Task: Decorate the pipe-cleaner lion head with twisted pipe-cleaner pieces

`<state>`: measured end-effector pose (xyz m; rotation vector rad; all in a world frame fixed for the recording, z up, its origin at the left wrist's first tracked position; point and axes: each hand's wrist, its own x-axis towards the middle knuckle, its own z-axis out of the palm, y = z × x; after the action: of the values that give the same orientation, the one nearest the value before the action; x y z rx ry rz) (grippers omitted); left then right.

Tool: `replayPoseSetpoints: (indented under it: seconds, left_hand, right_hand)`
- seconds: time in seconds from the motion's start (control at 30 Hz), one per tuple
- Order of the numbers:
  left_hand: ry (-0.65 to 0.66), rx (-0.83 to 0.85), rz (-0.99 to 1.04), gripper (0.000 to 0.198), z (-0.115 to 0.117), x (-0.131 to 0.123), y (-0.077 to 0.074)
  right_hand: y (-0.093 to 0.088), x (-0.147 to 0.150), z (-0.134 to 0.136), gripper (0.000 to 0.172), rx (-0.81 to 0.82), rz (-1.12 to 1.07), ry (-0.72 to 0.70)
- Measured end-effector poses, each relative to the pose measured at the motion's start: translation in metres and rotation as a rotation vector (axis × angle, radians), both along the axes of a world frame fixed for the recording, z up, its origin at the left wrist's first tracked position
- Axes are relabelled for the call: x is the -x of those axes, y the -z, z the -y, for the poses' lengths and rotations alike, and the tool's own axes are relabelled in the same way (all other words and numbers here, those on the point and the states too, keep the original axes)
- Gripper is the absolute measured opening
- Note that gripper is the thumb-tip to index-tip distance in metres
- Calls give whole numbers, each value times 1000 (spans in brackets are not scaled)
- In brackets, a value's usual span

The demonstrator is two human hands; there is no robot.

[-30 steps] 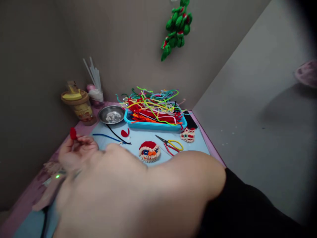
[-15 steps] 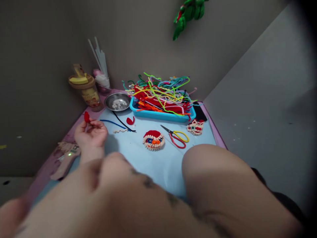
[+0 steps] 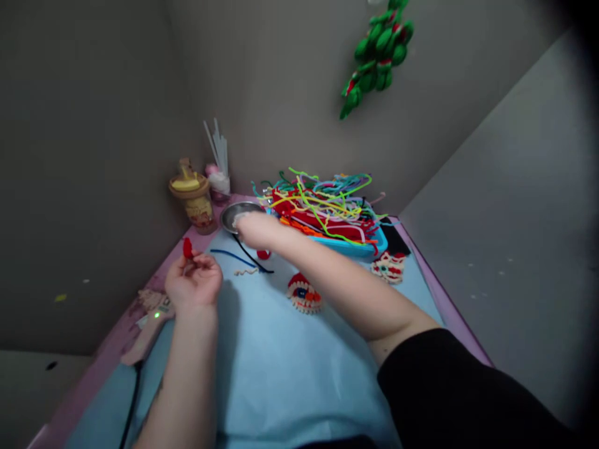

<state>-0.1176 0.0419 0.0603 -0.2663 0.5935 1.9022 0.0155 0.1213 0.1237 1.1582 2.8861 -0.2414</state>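
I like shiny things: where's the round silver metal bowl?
In the head view, the silver bowl sits left of centre, between the brown-lidded cup and blue plastic tray, partly behind the right hand.

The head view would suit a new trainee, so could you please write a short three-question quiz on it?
1. What does the left hand hold up?
2. True or false: the right hand is at the metal bowl.
3. What colour is the tray under the heap of fuzzy wires?
A) yellow
B) blue
C) black

Key:
1. A small red piece.
2. True.
3. B.
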Motion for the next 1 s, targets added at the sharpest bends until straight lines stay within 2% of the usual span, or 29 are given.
replayPoseSetpoints:
  seconds: [0.13, 0.27, 0.37, 0.47, 0.6, 0.67, 0.7, 0.77, 0.8, 0.87, 0.9, 0.93, 0.97, 1.0]
  left_hand:
    - [-78, 37, 29, 10, 1, 2, -3]
    - [-73, 27, 8, 11, -1, 5, 1]
    - [-28, 13, 3, 10, -2, 8, 2]
    - [-13, -3, -37, 8, -1, 12, 2]
    - [9, -57, -220, 4, 1, 12, 4]
    - [-31, -82, -406, 7, 4, 1, 1]
    - [-66, -91, -552, 10, 7, -9, -4]
    - [-130, -110, -980, 19, 15, -38, -21]
    - [-81, -155, -1198, 19, 22, -55, -32]
    - [145, -361, -1604, 15, 41, -92, -53]
    - [257, -518, -1770, 17, 56, -111, -59]
    - [365, -692, -1872, 22, 74, -127, -57]
    - [394, -794, -1896, 23, 98, -141, -47]
    - [344, -763, -1863, 21, 127, -152, -28]
  right_hand:
    - [49, 43, -5, 17, -18, -32, -66]
    - [89, 81, -10, 10, -51, -274, 5]
    - [97, 93, -13, 15, 15, -382, 48]
    - [86, 88, -15, 18, 52, -557, 72]
    - [57, 54, -14, 12, -9, -852, 133]
    - [45, 28, -13, 11, -35, -940, 186]
    - [40, 13, -11, 9, -16, -998, 210]
    - [31, -22, -7, 6, 178, -1245, 253]
    - [27, -40, -4, 8, 236, -1422, 305]
    - [19, -79, 2, 14, 253, -1775, 433]
    - [14, -99, 6, 16, 224, -1925, 476]
    - [10, -119, 10, 18, 171, -2046, 495]
    - [6, -138, 13, 18, 96, -2139, 509]
    - [2, -155, 17, 19, 21, -2217, 529]
